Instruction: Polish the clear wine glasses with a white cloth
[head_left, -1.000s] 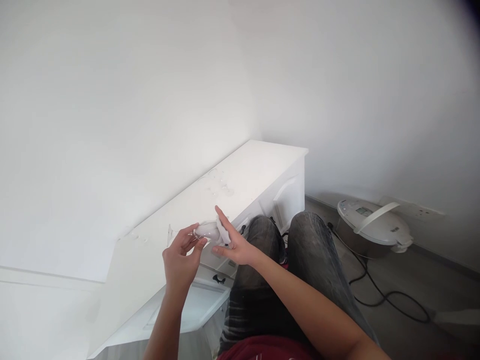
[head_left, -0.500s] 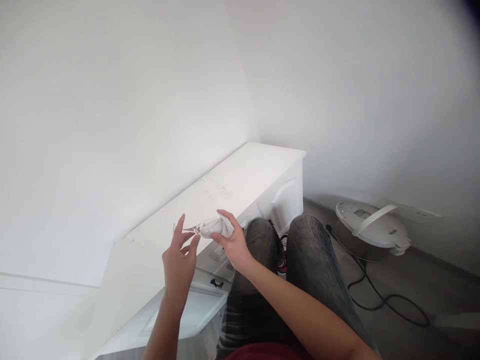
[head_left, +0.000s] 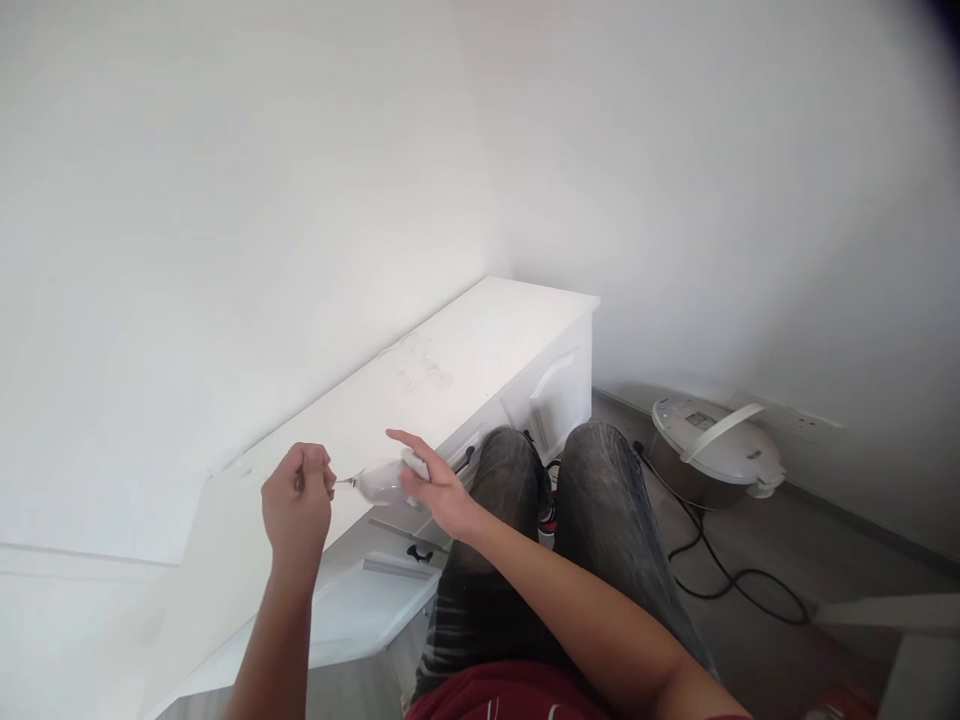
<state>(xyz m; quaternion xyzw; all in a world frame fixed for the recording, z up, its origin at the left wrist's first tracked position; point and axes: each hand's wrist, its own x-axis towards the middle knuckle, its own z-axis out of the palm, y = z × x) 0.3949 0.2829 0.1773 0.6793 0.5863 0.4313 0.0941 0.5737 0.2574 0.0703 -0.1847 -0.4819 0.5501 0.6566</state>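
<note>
A clear wine glass [head_left: 377,485] lies sideways in the air in front of the white cabinet [head_left: 480,345]. My left hand [head_left: 297,502] is closed, pinching the glass's thin stem. My right hand [head_left: 433,488] is at the bowl end of the glass. Its palm presses a bit of white cloth [head_left: 412,464] against the bowl, and its forefinger is stretched out over the top. The cloth is mostly hidden by the hand. My knees in dark jeans [head_left: 600,500] sit just right of the hands.
More clear glasses [head_left: 420,367] stand on the cabinet top near the wall. Cabinet drawers have dark handles [head_left: 418,552]. On the grey floor to the right sits a white rice cooker [head_left: 712,452], with a black cable [head_left: 731,578] trailing from it. White walls close in behind.
My left hand went from open fingers near the glass to a pinch on the stem and moved left. My right hand loosened its wrap on the bowl, and the view shifted slightly.
</note>
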